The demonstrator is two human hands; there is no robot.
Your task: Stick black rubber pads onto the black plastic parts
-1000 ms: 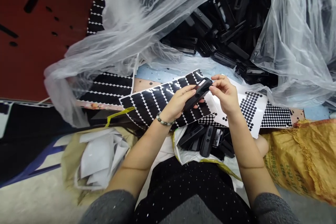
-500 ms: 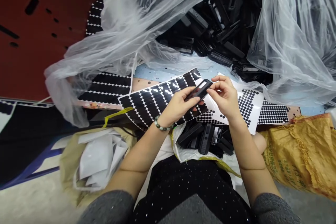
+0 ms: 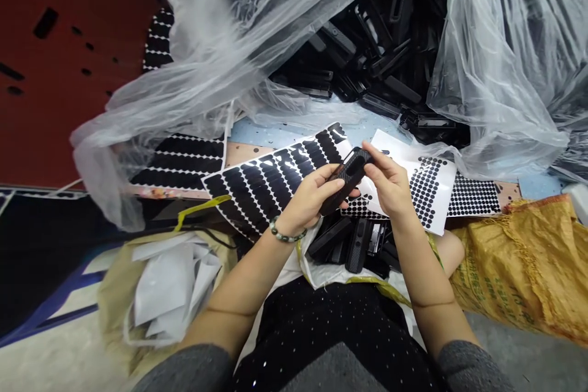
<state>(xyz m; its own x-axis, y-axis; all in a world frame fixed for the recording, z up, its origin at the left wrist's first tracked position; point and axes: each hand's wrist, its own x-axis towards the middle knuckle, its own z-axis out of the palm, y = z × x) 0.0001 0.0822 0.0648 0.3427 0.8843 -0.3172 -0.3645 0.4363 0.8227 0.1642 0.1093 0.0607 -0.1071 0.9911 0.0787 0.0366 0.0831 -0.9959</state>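
Note:
A black textured case-like part (image 3: 353, 173) is tilted between my two hands, above the sticker sheets. My left hand (image 3: 312, 196) has its fingers wrapped round the lower left part of it. My right hand (image 3: 389, 180) is at the upper right end, with thumb and index finger close together against the part; anything small between them is too small to make out. Beneath lie a sheet of large black stickers (image 3: 264, 184) on the left and a white sheet with round black dots (image 3: 425, 193) on the right.
Similar black parts fill a white bag (image 3: 316, 272) at my lap, and more are heaped (image 3: 390, 73) at the back under clear plastic (image 3: 215, 61). Paper scraps (image 3: 168, 278) sit in a beige bag at left. A yellow woven sack (image 3: 514, 257) lies at right.
The part in my left hand has turned so its textured face shows more. My right fingers have closed in around its upper end. The view has shifted slightly.

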